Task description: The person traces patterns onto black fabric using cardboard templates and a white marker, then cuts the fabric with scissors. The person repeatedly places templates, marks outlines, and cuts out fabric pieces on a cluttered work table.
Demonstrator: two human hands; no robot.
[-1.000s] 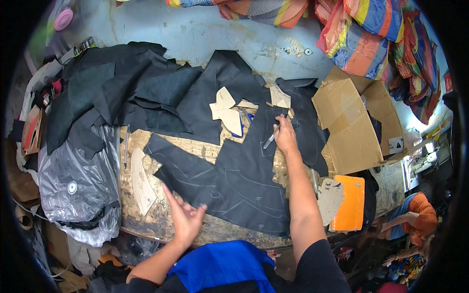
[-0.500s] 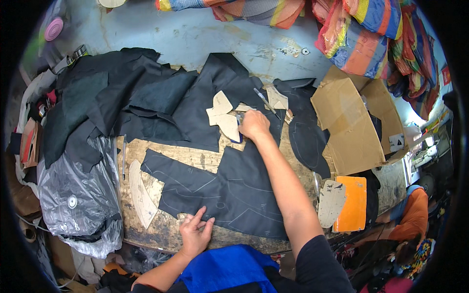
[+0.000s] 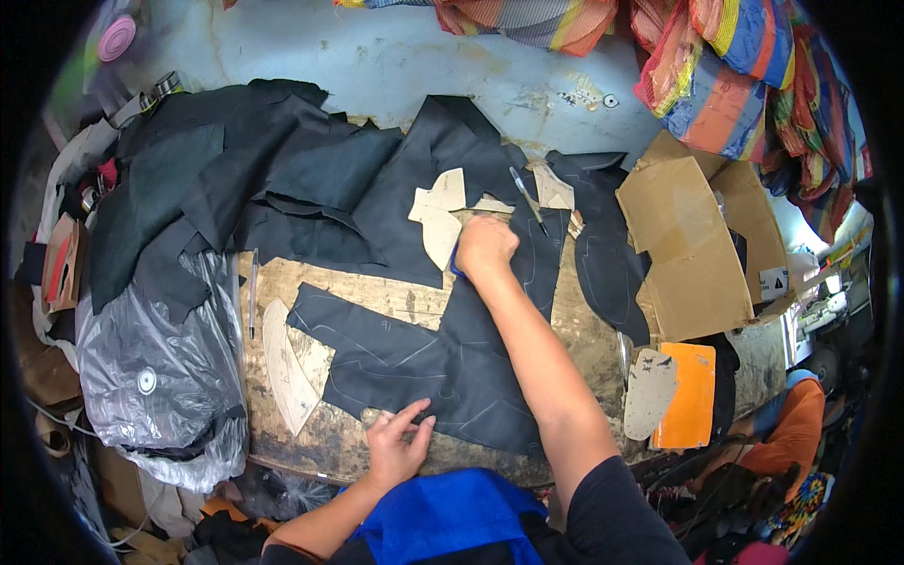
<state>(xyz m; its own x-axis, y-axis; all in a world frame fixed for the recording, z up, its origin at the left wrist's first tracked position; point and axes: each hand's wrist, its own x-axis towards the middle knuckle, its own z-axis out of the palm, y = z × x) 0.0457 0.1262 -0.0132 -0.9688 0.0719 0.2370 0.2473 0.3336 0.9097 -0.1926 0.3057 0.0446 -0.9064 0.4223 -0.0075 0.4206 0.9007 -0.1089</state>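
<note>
Right hand fisted on black leather, left hand spread flat, orange card rightward.

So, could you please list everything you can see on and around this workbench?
black leather pieces: many, black, overlapping across the bench
marked leather panel: one, black with chalk lines, front centre
card patterns: several, beige, mid bench
curved pattern: one, beige, front left
pen: one, silver, beyond the right hand
cardboard sheets: several, brown, right
plastic bag: one, grey, left edge
orange sheet: one, right front
left hand: fingers on the panel's near edge
right hand: closed on something small and blue, at the card patterns
</note>
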